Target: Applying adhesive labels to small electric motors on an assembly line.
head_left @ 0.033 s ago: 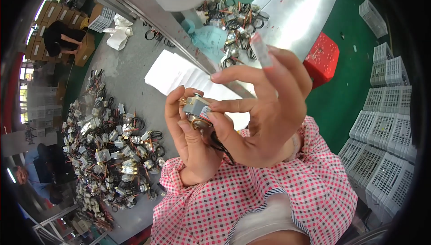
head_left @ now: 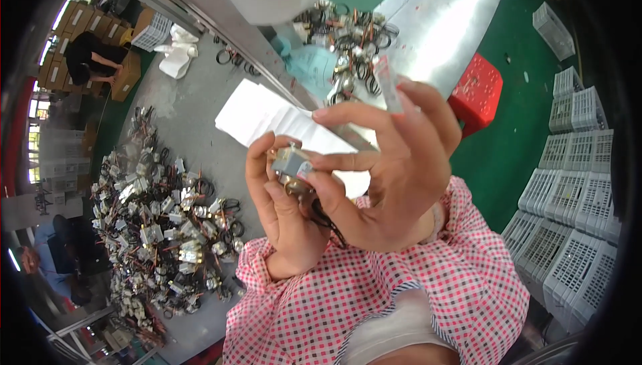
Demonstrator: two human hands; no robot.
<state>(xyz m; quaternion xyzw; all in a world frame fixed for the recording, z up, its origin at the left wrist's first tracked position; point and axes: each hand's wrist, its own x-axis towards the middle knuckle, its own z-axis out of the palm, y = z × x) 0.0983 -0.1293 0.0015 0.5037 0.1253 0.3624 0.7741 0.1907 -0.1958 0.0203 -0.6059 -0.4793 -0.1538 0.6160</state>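
Note:
My left hand [head_left: 294,234] grips a small grey box-shaped electrical part [head_left: 289,163] between thumb and fingers. A metal, brass-toned end and a black cable [head_left: 328,219] hang below the box. Against the side of the box, the thumb and index finger of my right hand [head_left: 411,177] pinch or press at a small white-and-red label [head_left: 304,169]. Higher up, a clear strip with red marks [head_left: 386,82] is held between other fingers of the right hand. Part of the cable is hidden behind my hands.
Similar parts with cables lie in a large heap [head_left: 164,224] on the grey table at left, and in another heap [head_left: 348,37] ahead beside a blue-green plastic bag [head_left: 311,67]. White paper [head_left: 257,114] lies beyond my hands. Right: red stool [head_left: 478,94], stacked crates [head_left: 575,204]. A person [head_left: 93,60] bends over a carton.

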